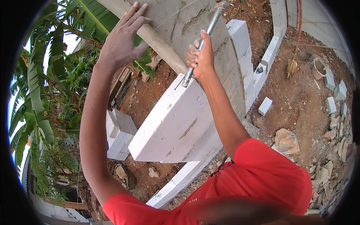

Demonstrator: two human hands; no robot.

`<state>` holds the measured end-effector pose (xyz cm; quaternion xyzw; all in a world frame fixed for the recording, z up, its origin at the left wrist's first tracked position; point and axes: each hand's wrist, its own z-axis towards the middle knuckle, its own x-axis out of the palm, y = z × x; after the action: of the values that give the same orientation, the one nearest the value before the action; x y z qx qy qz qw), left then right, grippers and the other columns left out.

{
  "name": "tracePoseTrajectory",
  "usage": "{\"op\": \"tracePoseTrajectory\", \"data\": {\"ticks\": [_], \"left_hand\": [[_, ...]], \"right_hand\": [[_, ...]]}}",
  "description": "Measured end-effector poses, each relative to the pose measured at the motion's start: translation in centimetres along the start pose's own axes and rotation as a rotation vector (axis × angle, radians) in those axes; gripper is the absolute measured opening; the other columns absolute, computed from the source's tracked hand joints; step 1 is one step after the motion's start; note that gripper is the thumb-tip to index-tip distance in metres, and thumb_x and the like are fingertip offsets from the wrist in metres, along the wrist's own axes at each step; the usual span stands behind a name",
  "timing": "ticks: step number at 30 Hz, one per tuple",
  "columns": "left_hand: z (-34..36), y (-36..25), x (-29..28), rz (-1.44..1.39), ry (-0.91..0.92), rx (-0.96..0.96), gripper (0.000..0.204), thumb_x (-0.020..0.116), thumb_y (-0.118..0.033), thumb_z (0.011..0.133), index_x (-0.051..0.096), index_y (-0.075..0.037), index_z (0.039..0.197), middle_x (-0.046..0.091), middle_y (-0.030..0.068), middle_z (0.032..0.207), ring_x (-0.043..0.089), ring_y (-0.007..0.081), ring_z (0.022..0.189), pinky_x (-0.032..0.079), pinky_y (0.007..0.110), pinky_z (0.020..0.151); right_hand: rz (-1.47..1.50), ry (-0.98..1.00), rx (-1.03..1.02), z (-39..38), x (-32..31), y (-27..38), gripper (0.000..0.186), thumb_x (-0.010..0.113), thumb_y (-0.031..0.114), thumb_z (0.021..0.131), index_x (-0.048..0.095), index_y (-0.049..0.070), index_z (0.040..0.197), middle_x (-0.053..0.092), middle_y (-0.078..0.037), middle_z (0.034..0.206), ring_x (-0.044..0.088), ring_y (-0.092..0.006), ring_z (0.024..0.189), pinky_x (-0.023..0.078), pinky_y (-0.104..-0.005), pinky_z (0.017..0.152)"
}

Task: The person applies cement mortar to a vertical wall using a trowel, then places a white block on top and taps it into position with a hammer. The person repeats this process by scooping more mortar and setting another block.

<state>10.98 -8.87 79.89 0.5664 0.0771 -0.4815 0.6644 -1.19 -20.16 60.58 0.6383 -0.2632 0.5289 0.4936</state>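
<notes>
My left hand (123, 35) is open, fingers spread, at the upper edge of a grey concrete-plastered wall (172, 28); its palm is hidden, so contact is unclear. My right hand (199, 56) grips a silvery metal bar tool (212, 29) with a knobbed head at the top. The tool's lower end is over the corner of a white block wall (170, 120), near a thin metal piece (179, 83). Both forearms reach up from red short sleeves.
Loose white blocks (265, 106) lie on dirt right of the wall. A block stack (120, 135) stands left, near banana plants (41, 105). A low block wall (268, 56) curves at upper right, near a bucket (318, 68). Rubble (324, 172) lines the right side.
</notes>
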Motion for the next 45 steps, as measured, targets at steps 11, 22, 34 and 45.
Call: {"op": "tracePoseTrajectory", "data": {"ticks": [11, 22, 34, 45], "left_hand": [[0.9, -0.9, -1.4, -0.129, 0.04, -0.007, 0.057, 0.066, -0.024, 0.075, 0.06, -0.012, 0.13, 0.031, 0.0115, 0.17, 0.02, 0.0288, 0.16, 0.025, 0.044, 0.131], [0.0, -0.3, -2.6, -0.081, 0.124, -0.052, 0.06, 0.068, -0.028, 0.072, 0.061, -0.011, 0.128, 0.029, 0.0156, 0.17, 0.021, 0.0315, 0.16, 0.027, 0.042, 0.13], [-0.7, 0.6, -1.5, -0.123, 0.093, 0.027, 0.057, 0.067, -0.029, 0.075, 0.063, -0.009, 0.128, 0.031, 0.0201, 0.169, 0.021, 0.0332, 0.16, 0.019, 0.042, 0.133], [-0.8, 2.1, -1.2, -0.191, 0.047, 0.09, 0.056, 0.066, -0.028, 0.073, 0.063, -0.007, 0.125, 0.036, 0.023, 0.165, 0.026, 0.0376, 0.157, 0.022, 0.044, 0.132]], "right_hand": [[0.007, 0.068, -0.517, -0.4, -0.2, 1.6, 0.056, 0.053, 0.064, 0.1, 0.036, 0.018, 0.074, 0.028, 0.006, 0.052, 0.022, -0.0072, 0.038, 0.017, -0.0289, 0.037], [0.045, 0.287, -0.845, -7.1, 0.2, 6.7, 0.054, 0.046, 0.063, 0.103, 0.035, 0.017, 0.078, 0.029, 0.004, 0.053, 0.022, -0.0075, 0.039, 0.019, -0.0275, 0.036], [0.052, 0.195, -0.534, -9.1, 1.7, 4.3, 0.056, 0.049, 0.065, 0.101, 0.039, 0.017, 0.073, 0.03, 0.004, 0.051, 0.022, -0.0075, 0.037, 0.017, -0.0278, 0.034], [0.046, 0.149, -0.055, -8.1, 3.5, -4.0, 0.052, 0.053, 0.059, 0.102, 0.038, 0.018, 0.072, 0.028, 0.006, 0.049, 0.023, -0.0074, 0.035, 0.02, -0.0262, 0.03]]}}
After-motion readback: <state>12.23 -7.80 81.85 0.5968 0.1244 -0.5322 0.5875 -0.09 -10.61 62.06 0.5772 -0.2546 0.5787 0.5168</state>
